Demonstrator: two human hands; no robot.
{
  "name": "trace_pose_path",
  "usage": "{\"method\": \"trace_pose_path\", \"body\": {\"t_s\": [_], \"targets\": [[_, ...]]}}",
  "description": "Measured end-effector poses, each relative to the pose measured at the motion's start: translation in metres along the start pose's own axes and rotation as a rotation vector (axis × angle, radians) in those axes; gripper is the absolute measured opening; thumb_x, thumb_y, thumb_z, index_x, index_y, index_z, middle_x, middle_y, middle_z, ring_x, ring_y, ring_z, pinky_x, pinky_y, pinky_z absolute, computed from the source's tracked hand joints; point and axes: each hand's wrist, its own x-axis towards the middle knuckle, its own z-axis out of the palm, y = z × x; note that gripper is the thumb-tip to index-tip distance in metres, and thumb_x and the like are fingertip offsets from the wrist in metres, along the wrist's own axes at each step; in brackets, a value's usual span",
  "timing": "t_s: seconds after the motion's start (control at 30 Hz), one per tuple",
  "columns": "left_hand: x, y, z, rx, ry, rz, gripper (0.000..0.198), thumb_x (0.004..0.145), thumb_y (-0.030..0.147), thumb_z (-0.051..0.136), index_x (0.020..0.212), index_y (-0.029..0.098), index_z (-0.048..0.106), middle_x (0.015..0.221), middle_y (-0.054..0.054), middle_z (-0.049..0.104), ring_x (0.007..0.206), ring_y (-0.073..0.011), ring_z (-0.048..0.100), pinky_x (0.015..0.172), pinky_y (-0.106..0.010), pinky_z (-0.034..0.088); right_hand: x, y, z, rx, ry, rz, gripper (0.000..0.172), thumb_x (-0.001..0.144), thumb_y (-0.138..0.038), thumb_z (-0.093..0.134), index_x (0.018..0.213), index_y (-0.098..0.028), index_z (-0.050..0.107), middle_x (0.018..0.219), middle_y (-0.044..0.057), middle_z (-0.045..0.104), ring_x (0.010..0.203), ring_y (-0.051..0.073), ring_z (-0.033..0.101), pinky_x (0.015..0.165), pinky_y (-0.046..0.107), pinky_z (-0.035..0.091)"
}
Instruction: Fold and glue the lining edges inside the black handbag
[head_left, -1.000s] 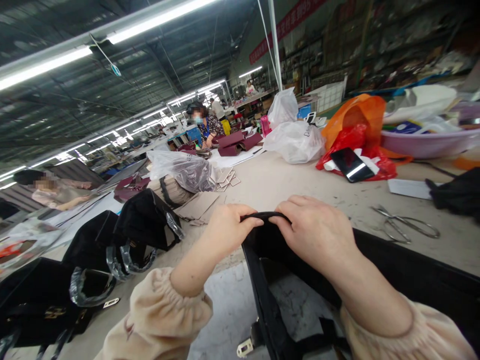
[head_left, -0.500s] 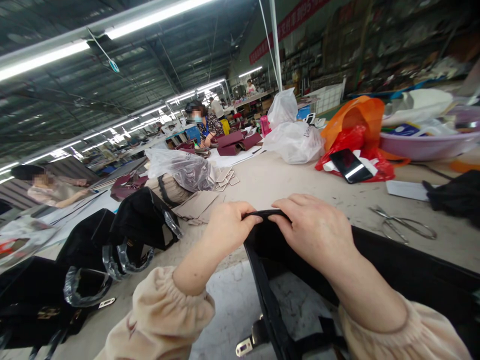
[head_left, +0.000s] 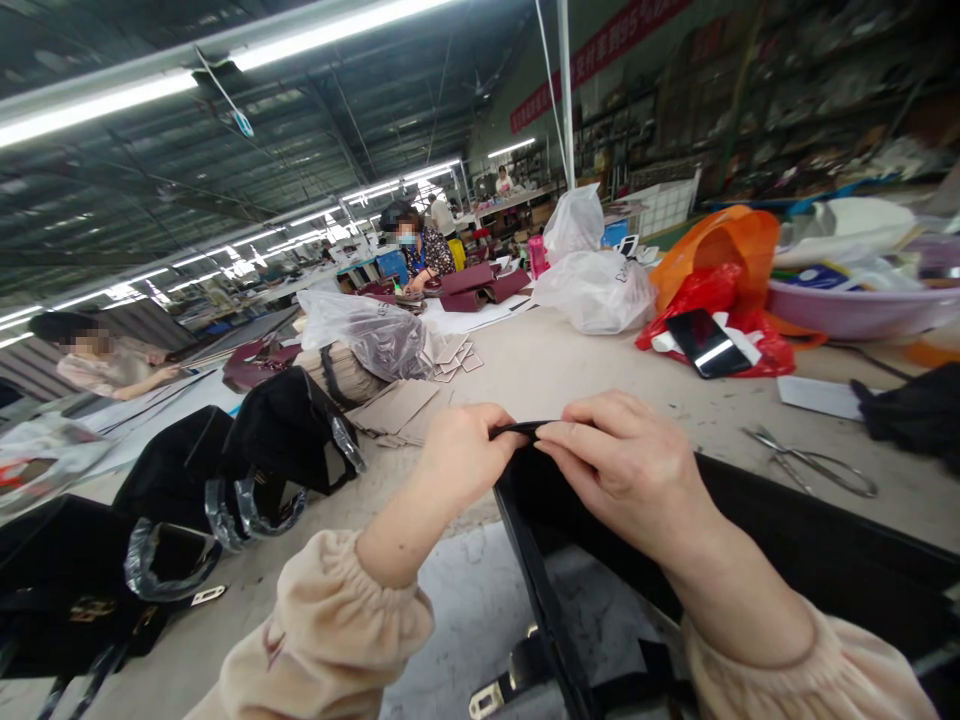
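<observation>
A black handbag (head_left: 810, 560) lies open in front of me, its top rim raised toward the middle of the view. My left hand (head_left: 469, 450) pinches that rim at its far corner between thumb and fingers. Just to the right, my right hand (head_left: 630, 460) grips the same edge, fingertips pressed together on it. Only a short stretch of black edge shows between the two hands. From the bag's near side hangs a strap with a gold metal clasp plate (head_left: 487, 700). My right forearm covers part of the bag's inside.
Several black handbags (head_left: 281, 430) with plastic-wrapped handles stand at left. Scissors (head_left: 814, 460) lie on the table (head_left: 555, 360) at right, near a phone (head_left: 709, 343), a red bag and a purple basin (head_left: 862, 310). Beige card pieces (head_left: 401, 410) lie ahead. Co-workers sit farther off.
My right hand has shifted slightly right along the rim, and its fingers are now drawn closer together. My left hand keeps its pinch. The view has tilted a little.
</observation>
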Motion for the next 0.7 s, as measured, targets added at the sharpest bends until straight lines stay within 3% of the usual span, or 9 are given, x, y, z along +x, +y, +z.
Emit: {"method": "trace_pose_path", "body": {"t_s": [0.33,0.53,0.7], "targets": [[-0.004,-0.005,0.004,-0.088,0.026,0.042,0.014,0.074,0.024,0.057,0.07,0.021,0.069,0.062,0.003,0.065,0.059,-0.0121,0.055,0.054,-0.022,0.036,-0.003,-0.004,0.009,-0.086,-0.029,-0.016,0.014,0.084,-0.02,0.059,0.093,-0.023,0.069,0.084,0.004,0.063,0.077,0.016,0.052,0.072,0.031,0.04],[-0.008,-0.007,0.01,-0.25,0.07,0.053,0.014,0.073,0.017,0.056,0.083,0.021,0.064,0.077,0.002,0.068,0.071,-0.0133,0.062,0.066,-0.023,0.046,-0.003,-0.003,0.011,-0.107,-0.026,-0.01,0.013,0.084,-0.02,0.059,0.091,-0.022,0.069,0.084,0.003,0.063,0.077,0.016,0.052,0.072,0.031,0.039],[-0.011,-0.008,0.013,-0.37,0.128,0.049,0.015,0.073,0.013,0.056,0.086,0.021,0.056,0.078,0.003,0.066,0.066,-0.0108,0.063,0.065,-0.022,0.048,-0.002,-0.002,0.011,-0.107,-0.022,-0.01,0.011,0.085,-0.02,0.058,0.088,-0.021,0.069,0.083,0.004,0.063,0.077,0.017,0.052,0.073,0.031,0.039]]}}
